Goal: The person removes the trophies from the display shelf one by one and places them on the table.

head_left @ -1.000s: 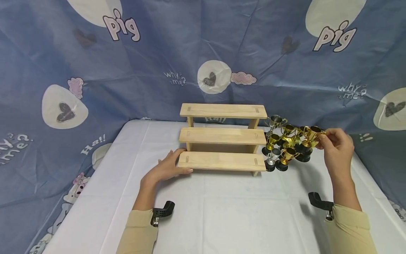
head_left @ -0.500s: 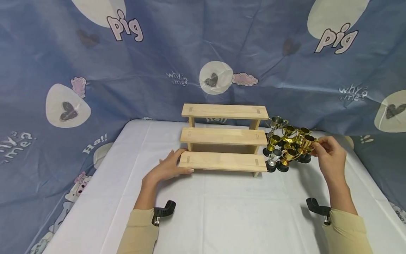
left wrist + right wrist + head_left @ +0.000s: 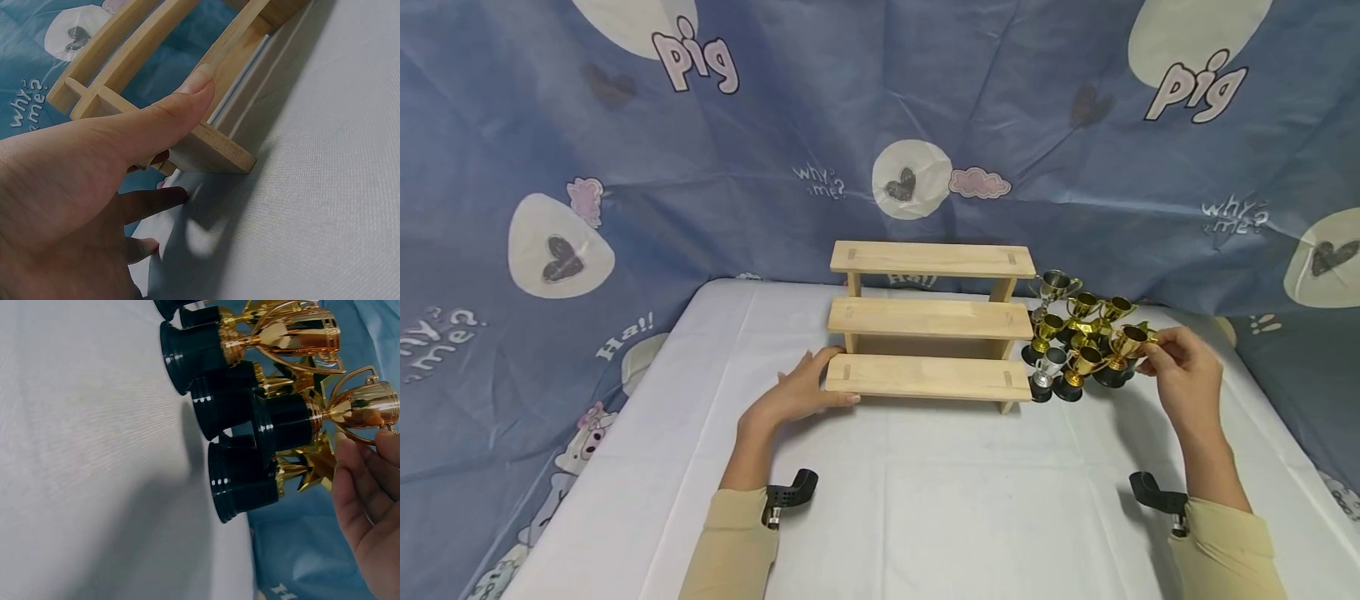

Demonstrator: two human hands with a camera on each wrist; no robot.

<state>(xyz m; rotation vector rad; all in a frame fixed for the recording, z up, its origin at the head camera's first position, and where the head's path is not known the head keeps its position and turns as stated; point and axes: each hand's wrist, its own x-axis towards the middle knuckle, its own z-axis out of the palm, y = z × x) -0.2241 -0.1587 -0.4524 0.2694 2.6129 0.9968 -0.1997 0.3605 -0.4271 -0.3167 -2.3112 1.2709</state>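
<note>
My left hand [image 3: 797,390] grips the left end of a three-step wooden stand [image 3: 928,377] at its lowest board. In the left wrist view the thumb [image 3: 199,80] lies over that board, with some fingers spread near the cloth. At the right of the stand, my right hand [image 3: 1189,371] pinches one handle of a small gold trophy cup [image 3: 1127,342] with a black base. The right wrist view shows this trophy's base [image 3: 284,422] off the table, in front of star-topped trophies [image 3: 244,478]. Part of the right hand is cut off there.
Several gold and silver trophies [image 3: 1078,360] stand crowded against the stand's right side, a taller silver cup [image 3: 1054,286] at their back. A white cloth [image 3: 970,500] covers the table. A blue printed curtain [image 3: 760,233] hangs close behind.
My right hand has moved left and toward me with the gold trophy, mostly in the first half second. My left hand keeps its grip on the stand.
</note>
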